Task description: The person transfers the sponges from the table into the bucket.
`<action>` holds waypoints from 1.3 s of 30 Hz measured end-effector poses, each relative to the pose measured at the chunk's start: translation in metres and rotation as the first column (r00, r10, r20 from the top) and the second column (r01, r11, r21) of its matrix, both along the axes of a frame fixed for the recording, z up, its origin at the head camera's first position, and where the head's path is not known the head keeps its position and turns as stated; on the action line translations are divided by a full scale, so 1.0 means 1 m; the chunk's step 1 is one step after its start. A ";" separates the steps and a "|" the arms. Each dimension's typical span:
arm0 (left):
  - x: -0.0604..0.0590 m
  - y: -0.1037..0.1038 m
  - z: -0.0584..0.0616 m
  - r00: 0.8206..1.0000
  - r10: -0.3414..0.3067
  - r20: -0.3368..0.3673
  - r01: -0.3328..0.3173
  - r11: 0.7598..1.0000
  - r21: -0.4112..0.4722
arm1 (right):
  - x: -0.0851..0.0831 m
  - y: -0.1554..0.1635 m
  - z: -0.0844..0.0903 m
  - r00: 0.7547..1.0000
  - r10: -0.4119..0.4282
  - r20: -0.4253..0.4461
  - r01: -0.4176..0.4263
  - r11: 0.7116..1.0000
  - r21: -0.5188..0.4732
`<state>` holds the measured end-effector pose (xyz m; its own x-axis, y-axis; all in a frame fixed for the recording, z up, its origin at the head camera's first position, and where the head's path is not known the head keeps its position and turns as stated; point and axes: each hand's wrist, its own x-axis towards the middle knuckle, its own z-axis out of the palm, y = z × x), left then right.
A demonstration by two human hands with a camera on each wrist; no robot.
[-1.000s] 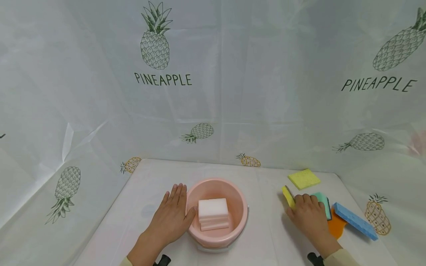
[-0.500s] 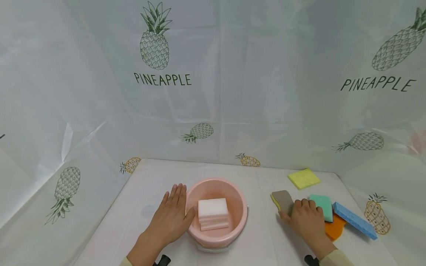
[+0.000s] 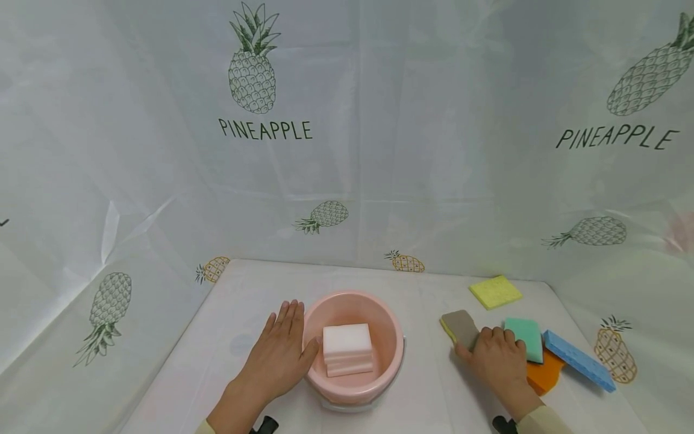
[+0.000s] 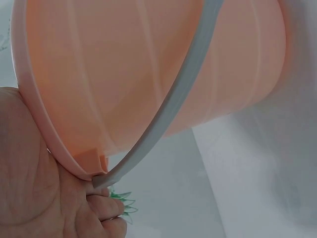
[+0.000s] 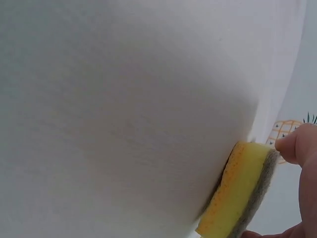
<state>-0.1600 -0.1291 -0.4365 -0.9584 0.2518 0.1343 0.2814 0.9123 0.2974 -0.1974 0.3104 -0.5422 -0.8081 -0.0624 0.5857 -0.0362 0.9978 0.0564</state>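
Grey-backed yellow rectangular scouring sponge (image 3: 459, 325), nearly on edge a second ago, now shows its grey face upward, at three o'clock of the round pink plastic bucket (image 3: 349, 395). Right hand (image 3: 496, 360) has it pinched in its grip, so it seems singled out; left hand (image 3: 279, 352), fingers straight, touches the bucket's nine-o'clock rim.

From my remote post I record the grey-and-yellow sponge (image 3: 459, 325) partly covered by the right hand (image 3: 496, 357) and cropped below in the right wrist view, the orange piece (image 3: 545, 372) partly hidden by the green sponge (image 3: 526, 337), and a pinkish patch (image 3: 681, 234), possibly on the sheet (image 3: 461, 120), too blurred to identify.
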 end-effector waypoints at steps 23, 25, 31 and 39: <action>0.000 0.001 0.001 1.000 0.004 0.012 -0.004 1.000 0.006 | -0.017 -0.020 0.054 0.961 0.252 -0.111 -0.252 0.968 0.013; 0.000 0.001 0.001 1.000 0.003 0.016 -0.003 1.000 0.006 | -0.018 -0.028 0.068 0.955 0.265 -0.133 -0.268 0.963 -0.011; 0.000 0.000 0.003 1.000 0.005 0.019 -0.005 1.000 0.000 | -0.018 -0.063 0.118 0.917 0.357 -0.178 -0.368 0.929 -0.034; 0.000 0.000 0.001 1.000 0.007 -0.002 -0.007 1.000 -0.001 | -0.007 -0.120 0.150 0.839 0.538 -0.084 -0.537 0.843 0.027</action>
